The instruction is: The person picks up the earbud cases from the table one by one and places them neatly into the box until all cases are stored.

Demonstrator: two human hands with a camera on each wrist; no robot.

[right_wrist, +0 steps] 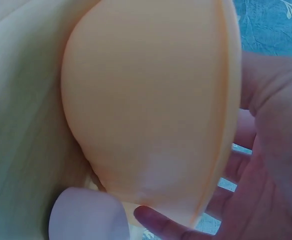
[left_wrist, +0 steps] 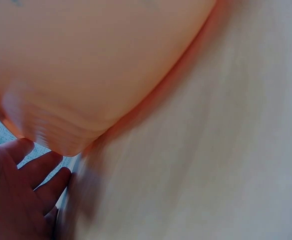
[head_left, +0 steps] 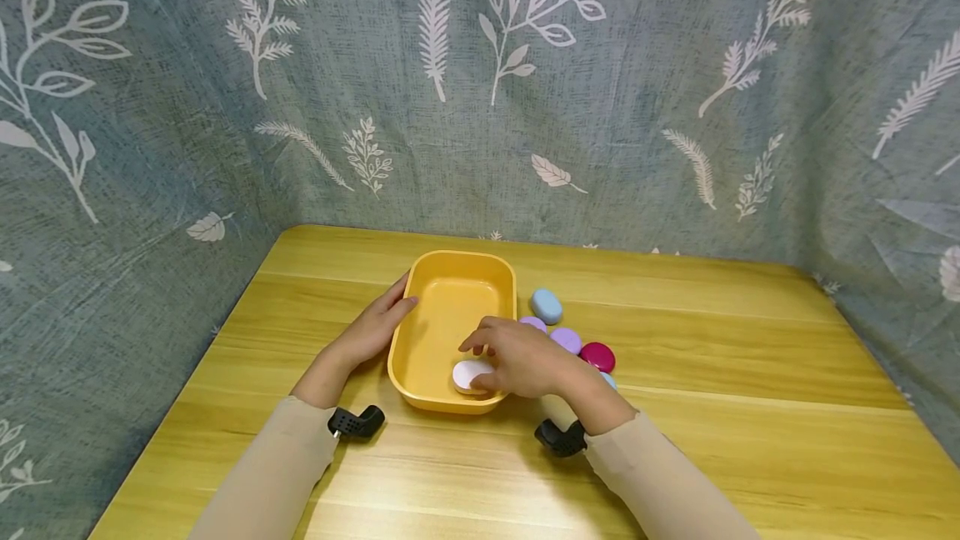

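Observation:
A yellow rectangular tub with rounded corners stands on the table. My left hand grips its left wall, thumb over the rim and fingers along the outside; in the left wrist view those fingers lie near the tub's edge. My right hand reaches over the right wall, fingers loosely bent and spread. Inside the tub's near right corner is a smooth white oval piece. The right thumb overlaps this piece, while the fingertips stand apart from it. The right wrist view shows the tub's outer wall beside the hand.
Right of the tub lie several smooth rounded pieces: a light blue oval, two purple ones, one of them farther right, a dark red one and a blue one partly hidden by the right wrist. A patterned curtain surrounds the table.

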